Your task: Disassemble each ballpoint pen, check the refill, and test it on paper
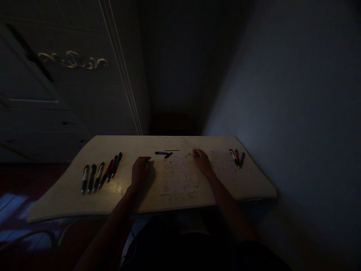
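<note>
My left hand rests over the table left of a patterned sheet of paper. Its fingers are curled in, and a dark bit shows among them, too dim to name. To the right of the sheet's top edge is my right hand, fingertips pressed together; whatever they hold is hidden. Between the hands lie pen parts: a blue barrel, a short dark piece and a thin refill-like stick. Tiny pieces lie near my right fingertips.
Several pens lie in a slanting row on the left of the pale table. Three more pens lie at the right, beside a second faint sheet. A wall borders the right side; a cabinet stands behind left.
</note>
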The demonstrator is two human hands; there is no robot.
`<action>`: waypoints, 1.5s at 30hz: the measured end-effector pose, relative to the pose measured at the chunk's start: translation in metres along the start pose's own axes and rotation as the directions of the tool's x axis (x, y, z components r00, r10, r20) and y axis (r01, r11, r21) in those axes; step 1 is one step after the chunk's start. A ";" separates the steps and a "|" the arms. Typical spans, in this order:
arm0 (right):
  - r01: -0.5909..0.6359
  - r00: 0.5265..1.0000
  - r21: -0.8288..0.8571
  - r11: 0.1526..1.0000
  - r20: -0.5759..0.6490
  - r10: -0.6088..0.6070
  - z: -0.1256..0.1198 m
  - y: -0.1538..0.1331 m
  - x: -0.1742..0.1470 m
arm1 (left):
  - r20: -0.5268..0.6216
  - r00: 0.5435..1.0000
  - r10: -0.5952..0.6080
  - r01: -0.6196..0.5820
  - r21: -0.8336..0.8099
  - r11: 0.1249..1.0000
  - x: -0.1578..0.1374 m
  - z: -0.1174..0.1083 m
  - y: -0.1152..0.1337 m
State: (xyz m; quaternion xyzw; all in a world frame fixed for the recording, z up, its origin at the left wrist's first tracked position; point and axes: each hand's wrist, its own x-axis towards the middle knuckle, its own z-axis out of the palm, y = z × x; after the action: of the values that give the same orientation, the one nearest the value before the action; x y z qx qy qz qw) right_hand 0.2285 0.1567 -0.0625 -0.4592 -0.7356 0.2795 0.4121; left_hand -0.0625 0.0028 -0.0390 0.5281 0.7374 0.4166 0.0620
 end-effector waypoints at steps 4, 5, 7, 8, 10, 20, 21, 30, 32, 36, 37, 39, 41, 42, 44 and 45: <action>0.003 1.000 0.028 1.000 0.001 -0.003 -0.002 -0.001 -0.012 | 0.041 0.996 0.078 -0.081 0.095 0.992 -0.010 0.001 0.001; 0.008 1.000 0.026 1.000 0.005 -0.008 -0.003 -0.002 -0.015 | 0.059 0.993 0.105 -0.112 0.118 0.987 -0.013 0.002 0.001; 0.014 1.000 0.015 1.000 0.010 -0.014 -0.004 -0.003 -0.018 | 0.083 0.986 0.146 -0.158 0.156 0.975 -0.019 0.002 0.000; 0.014 1.000 0.009 1.000 0.010 -0.014 -0.004 -0.004 -0.019 | 0.089 0.983 0.158 -0.171 0.167 0.971 -0.021 0.003 0.000; 0.015 1.000 0.002 1.000 0.007 -0.015 -0.004 -0.005 -0.020 | 0.087 0.982 0.167 -0.180 0.173 0.968 -0.023 0.003 0.000; 0.031 0.999 -0.035 0.999 0.020 -0.030 -0.001 -0.008 -0.022 | 0.031 0.996 0.086 -0.091 0.254 0.963 -0.006 0.010 0.008; 0.030 0.999 -0.037 0.999 0.025 -0.029 -0.001 -0.008 -0.022 | 0.033 0.995 0.097 -0.102 0.254 0.962 0.000 0.013 0.010; 0.030 0.999 -0.012 0.999 0.040 -0.030 -0.006 -0.010 -0.019 | 0.249 0.879 0.407 -0.428 0.032 0.903 0.047 0.034 0.018; 0.017 0.999 -0.005 1.000 0.039 -0.017 -0.006 -0.009 -0.018 | 0.298 0.849 0.436 -0.464 0.027 0.885 0.048 0.037 0.015; -0.010 1.000 0.006 1.000 0.025 0.010 -0.007 -0.009 -0.017 | 0.328 0.839 0.434 -0.483 0.080 0.872 0.047 0.041 0.013; -0.015 1.000 0.008 1.000 0.019 0.015 -0.007 -0.009 -0.016 | 0.325 0.843 0.428 -0.477 0.087 0.874 0.047 0.042 0.013; -0.022 1.000 0.012 1.000 0.010 0.022 -0.007 -0.010 -0.016 | 0.326 0.847 0.419 -0.468 0.087 0.879 0.048 0.043 0.014; -0.027 1.000 0.018 0.999 0.002 0.027 -0.007 -0.010 -0.016 | 0.330 0.848 0.415 -0.463 0.080 0.883 0.048 0.044 0.014; -0.030 1.000 0.023 0.999 -0.004 0.030 -0.007 -0.010 -0.016 | 0.331 0.849 0.412 -0.460 0.078 0.884 0.049 0.044 0.013; -0.039 0.999 0.037 0.999 -0.015 0.040 -0.006 -0.010 -0.015 | 0.332 0.851 0.408 -0.454 0.073 0.888 0.049 0.045 0.011; -0.044 0.999 0.046 0.998 -0.019 0.045 -0.005 -0.010 -0.015 | 0.333 0.850 0.408 -0.453 0.067 0.889 0.050 0.045 0.009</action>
State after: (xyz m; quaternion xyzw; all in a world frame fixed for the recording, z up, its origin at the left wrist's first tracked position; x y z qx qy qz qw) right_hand 0.2325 0.1391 -0.0575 -0.4688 -0.7147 0.3006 0.4233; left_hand -0.0530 0.0698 -0.0445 0.7417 0.6089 0.2779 0.0438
